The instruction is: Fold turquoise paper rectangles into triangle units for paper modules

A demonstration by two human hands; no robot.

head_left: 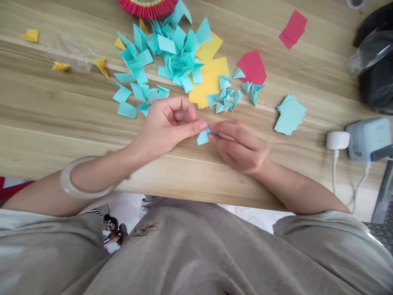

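Note:
A small light-blue folded paper piece (pixel 202 138) is held between both hands above the front part of the table. My left hand (pixel 175 123) pinches its upper left corner between thumb and fingers. My right hand (pixel 239 143) grips its right side with thumb and index finger, hiding part of it. Just beyond the hands lies a small group of folded blue paper triangles (pixel 226 97). Behind my left hand spreads a large heap of half-folded turquoise paper pieces (pixel 179 53).
Yellow paper sheets (pixel 211 80) and red paper sheets (pixel 252 67) lie past the hands. Flat blue sheets (pixel 290 114) are stacked at right, near a white charger (pixel 337 140) with a cable. A red pleated paper object (pixel 150 9) stands at the far edge. Yellow folded pieces (pixel 101 66) lie left.

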